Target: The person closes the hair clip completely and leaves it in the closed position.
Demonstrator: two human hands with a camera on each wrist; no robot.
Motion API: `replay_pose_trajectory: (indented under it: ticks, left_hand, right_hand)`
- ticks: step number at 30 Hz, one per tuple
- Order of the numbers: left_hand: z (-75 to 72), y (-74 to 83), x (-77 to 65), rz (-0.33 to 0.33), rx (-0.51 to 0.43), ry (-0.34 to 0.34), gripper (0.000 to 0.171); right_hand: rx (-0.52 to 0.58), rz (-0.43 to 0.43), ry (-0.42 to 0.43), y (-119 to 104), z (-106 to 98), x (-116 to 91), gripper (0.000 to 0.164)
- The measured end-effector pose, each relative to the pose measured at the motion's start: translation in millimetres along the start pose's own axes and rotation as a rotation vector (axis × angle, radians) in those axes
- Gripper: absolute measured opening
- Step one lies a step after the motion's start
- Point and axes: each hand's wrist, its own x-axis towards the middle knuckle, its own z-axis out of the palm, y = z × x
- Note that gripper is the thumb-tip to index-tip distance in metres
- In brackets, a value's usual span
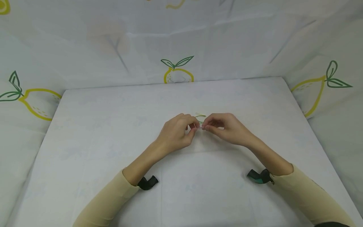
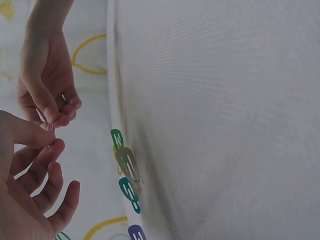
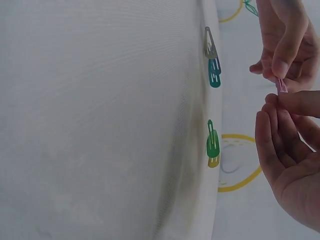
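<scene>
A small pink snap hair clip (image 3: 282, 86) is stretched between both hands above the table, mostly covered by fingertips; the head view shows it only as a thin pale piece (image 1: 200, 128). My left hand (image 1: 178, 130) pinches one end between thumb and fingers. At the other end, the thumb and index finger of my right hand (image 1: 228, 127) pinch it, the fingertips of both hands close together. In the right wrist view, the right hand's other fingers (image 3: 282, 137) are loosely bent. Whether the clip is snapped open or closed, I cannot tell.
More snap hair clips lie on the white table (image 1: 85, 142) beyond the hands: a green one (image 3: 213, 143), a teal one (image 2: 129, 192), a beige one (image 2: 128, 164) and a purple one (image 2: 136, 232). Some overlap. A lemon-printed white cloth (image 1: 212, 47) hangs around the table.
</scene>
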Motion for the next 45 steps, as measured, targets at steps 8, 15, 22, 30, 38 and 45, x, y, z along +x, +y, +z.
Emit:
replay_pose_trajectory:
  ticks: [8,15,22,30,38,45]
  left_hand:
    - [0.0,2.2,-0.4,-0.031,0.015,0.014,0.014]
    - [-0.8,2.5,-1.2,-0.048,0.017,0.009,0.012]
    - [-0.7,2.5,-0.6,-0.043,0.021,-0.002,0.013]
    - [-0.7,2.4,0.0,-0.055,0.019,-0.027,0.012]
    - [-0.3,2.5,0.1,-0.073,0.018,-0.043,0.011]
    - [0.8,2.2,0.0,-0.091,0.002,-0.065,0.011]
  right_hand:
    - [-0.03,0.0,0.032,-3,4,1,0.009]
    - [-0.042,0.013,0.037,-3,5,2,0.013]
    - [-0.056,0.011,0.041,-4,7,2,0.012]
    - [-0.073,0.004,0.065,-4,11,1,0.015]
    - [-0.075,-0.006,0.102,-5,16,0,0.014]
    - [-0.089,-0.006,0.101,-3,20,1,0.014]
